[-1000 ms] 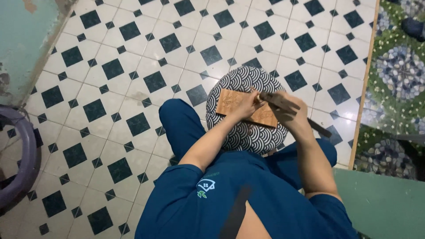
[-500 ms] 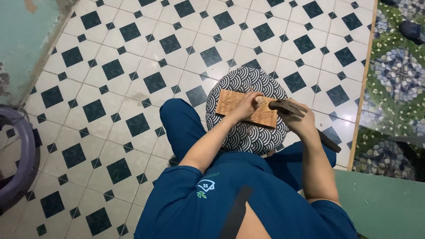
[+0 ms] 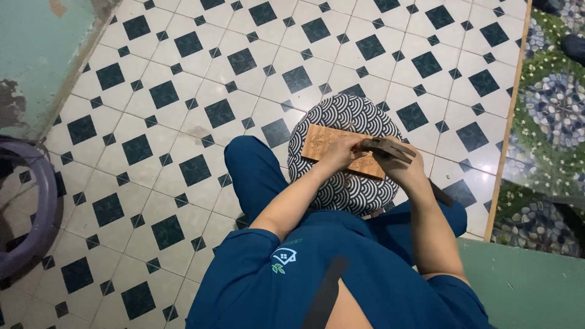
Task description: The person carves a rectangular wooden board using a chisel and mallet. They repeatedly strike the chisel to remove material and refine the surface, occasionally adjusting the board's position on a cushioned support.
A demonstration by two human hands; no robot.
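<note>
The left hand (image 3: pixel 341 155) presses on a carved wooden board (image 3: pixel 332 148) atop a round patterned cushion (image 3: pixel 341 116), while the right hand (image 3: pixel 405 170) grips a hammer (image 3: pixel 381 148) over the board's right end.

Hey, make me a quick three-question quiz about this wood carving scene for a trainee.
1. True or false: the wooden board rests on a round cushion with a wave pattern.
2. What does the right hand hold? A) a paintbrush B) a hammer C) a saw
3. Fill in: the left hand rests on the ______.

Key
1. True.
2. B, with its dark head above the board's right end.
3. Board; whether it grips a tool cannot be told.
</note>
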